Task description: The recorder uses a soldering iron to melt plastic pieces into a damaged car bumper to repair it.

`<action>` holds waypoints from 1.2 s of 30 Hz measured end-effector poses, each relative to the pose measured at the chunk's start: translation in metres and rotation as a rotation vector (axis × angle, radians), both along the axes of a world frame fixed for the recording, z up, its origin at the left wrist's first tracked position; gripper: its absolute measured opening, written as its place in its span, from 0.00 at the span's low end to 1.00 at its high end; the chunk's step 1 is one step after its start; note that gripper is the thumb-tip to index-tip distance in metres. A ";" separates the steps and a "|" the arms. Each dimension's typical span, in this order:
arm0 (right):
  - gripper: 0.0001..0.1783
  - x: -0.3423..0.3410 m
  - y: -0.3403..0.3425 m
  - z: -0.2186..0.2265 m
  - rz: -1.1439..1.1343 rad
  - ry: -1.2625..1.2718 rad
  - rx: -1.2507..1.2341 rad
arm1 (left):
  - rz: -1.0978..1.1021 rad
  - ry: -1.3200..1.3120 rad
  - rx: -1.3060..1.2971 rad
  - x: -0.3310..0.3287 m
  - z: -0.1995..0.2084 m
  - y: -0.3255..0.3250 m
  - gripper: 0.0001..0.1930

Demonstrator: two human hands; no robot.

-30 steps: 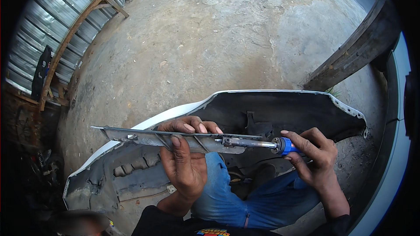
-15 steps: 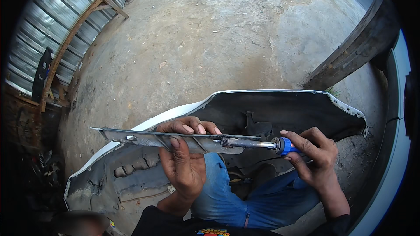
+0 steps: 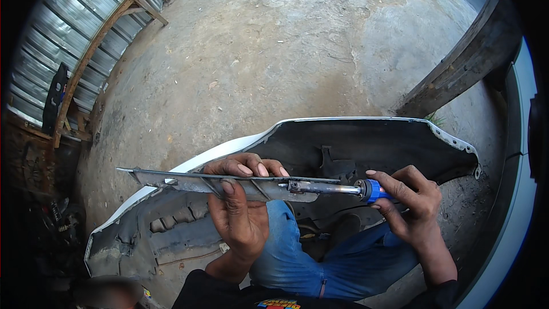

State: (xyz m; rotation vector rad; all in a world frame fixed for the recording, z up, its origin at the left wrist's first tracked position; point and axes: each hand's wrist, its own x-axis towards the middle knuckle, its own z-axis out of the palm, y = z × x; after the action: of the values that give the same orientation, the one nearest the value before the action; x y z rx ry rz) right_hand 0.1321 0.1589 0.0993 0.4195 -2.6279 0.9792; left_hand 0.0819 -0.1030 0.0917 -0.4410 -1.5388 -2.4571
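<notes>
My left hand grips a long, narrow dark grey plastic trim strip with slanted ribs, thumb on the near face and fingers over the far edge. In my right hand is a soldering iron with a blue collar, pinched between thumb and fingers. Its metal shaft lies along the right part of the strip, and the tip end is at the strip's ribbed face. Whether the tip touches the plastic I cannot tell. Beneath both hands lies a car bumper with a white edge and dark inner side.
A thick post rises at the right, beside a pale car body panel. Corrugated metal sheeting with a wooden frame stands at the left. Part of another person's head shows at the lower left. Rough concrete ground stretches ahead.
The strip's left end has tilted down very slightly. Both hands keep their holds, and the soldering iron stays at nearly the same spot.
</notes>
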 end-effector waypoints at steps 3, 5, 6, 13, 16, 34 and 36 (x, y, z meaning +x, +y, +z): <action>0.28 0.001 0.000 0.000 0.001 -0.001 -0.006 | 0.007 0.019 -0.011 0.000 -0.001 -0.001 0.14; 0.28 0.001 0.000 0.000 0.001 0.000 -0.003 | 0.004 0.020 -0.018 0.000 -0.002 -0.001 0.14; 0.28 0.001 0.001 -0.001 0.002 0.000 0.013 | 0.005 0.021 -0.019 0.000 -0.001 0.000 0.14; 0.30 0.000 0.002 0.001 0.065 0.068 0.097 | 0.098 -0.122 -0.003 0.004 0.000 0.000 0.15; 0.30 0.001 0.003 0.000 0.044 0.071 0.087 | 0.099 -0.124 0.019 0.003 -0.001 0.000 0.15; 0.31 -0.002 0.002 0.000 0.027 0.033 0.088 | 0.085 -0.093 -0.036 0.004 0.004 0.002 0.16; 0.31 -0.003 0.002 -0.001 0.030 0.029 0.070 | 0.084 -0.093 -0.037 0.004 0.005 0.001 0.17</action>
State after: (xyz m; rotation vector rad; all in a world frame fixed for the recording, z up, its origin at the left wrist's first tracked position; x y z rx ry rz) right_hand 0.1295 0.1613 0.0979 0.4868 -2.6429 0.8849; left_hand 0.0859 -0.1015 0.0965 -0.2654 -1.6066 -2.4199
